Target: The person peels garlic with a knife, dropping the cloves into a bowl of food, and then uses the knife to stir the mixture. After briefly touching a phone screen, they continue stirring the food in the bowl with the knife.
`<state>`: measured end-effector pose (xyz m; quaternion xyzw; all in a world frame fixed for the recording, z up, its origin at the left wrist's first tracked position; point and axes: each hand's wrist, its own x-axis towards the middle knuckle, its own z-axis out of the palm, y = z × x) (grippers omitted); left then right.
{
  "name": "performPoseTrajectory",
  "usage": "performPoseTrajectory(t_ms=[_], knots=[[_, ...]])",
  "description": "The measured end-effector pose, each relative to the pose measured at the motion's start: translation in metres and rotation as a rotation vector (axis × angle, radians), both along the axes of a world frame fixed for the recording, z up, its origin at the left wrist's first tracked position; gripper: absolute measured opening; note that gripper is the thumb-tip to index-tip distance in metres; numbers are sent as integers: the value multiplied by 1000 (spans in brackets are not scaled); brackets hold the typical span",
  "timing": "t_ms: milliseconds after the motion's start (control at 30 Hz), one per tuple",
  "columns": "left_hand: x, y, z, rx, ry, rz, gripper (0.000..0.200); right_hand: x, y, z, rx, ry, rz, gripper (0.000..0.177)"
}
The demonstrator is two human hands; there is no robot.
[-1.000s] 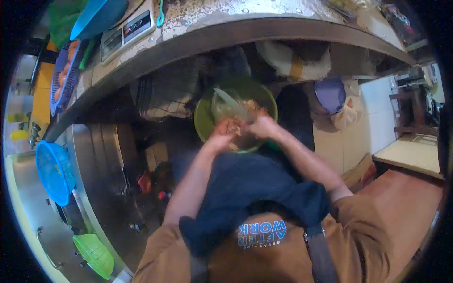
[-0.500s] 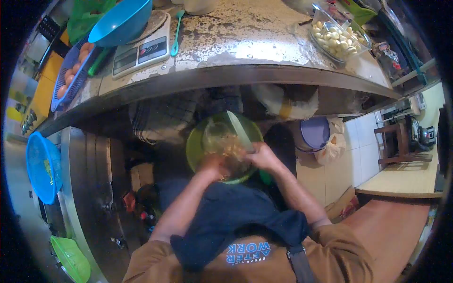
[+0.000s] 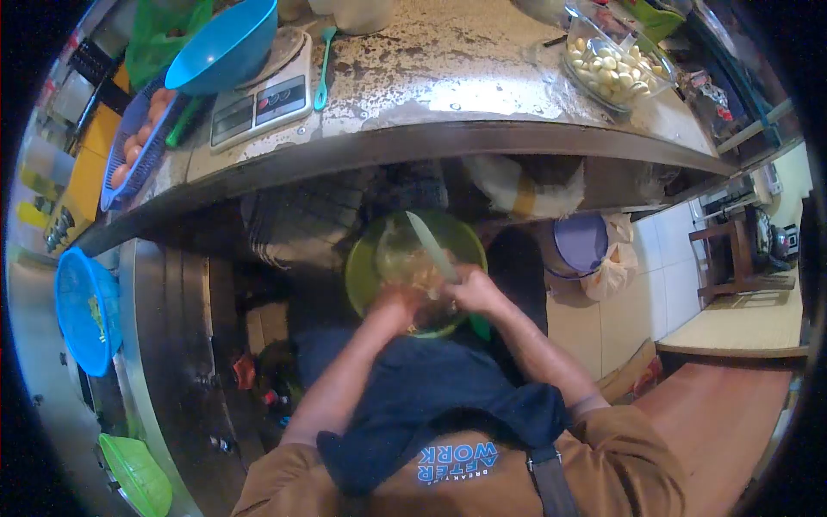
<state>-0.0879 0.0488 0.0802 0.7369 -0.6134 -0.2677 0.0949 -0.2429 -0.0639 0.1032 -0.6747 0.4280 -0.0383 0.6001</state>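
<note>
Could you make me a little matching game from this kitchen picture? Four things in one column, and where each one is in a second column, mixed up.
Things:
1. blue bowl
2. knife
3. green bowl
4. glass dish of pale pieces

Places:
A. low down, below the edge of the counter
B. at the far right of the counter
C. on the scale
D. gripped in the right hand

Pairs: 1-C, 2-D, 3-A, 4-B.
</note>
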Motion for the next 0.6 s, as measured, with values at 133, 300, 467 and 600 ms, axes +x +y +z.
performPoseTrajectory(t_ms=[133, 300, 467, 600], knots=[[3, 11, -34, -212, 388, 173, 18, 0, 3, -8, 25, -88, -30, 20], [5, 9, -3, -95, 218, 70, 20, 3, -1, -18, -30, 33, 22, 24], [7, 6, -11, -51, 80, -40, 19, 5, 2, 2, -33, 24, 1, 18], [5, 11, -25, -377, 251, 167, 20, 5, 1, -7, -34, -41, -2, 19]])
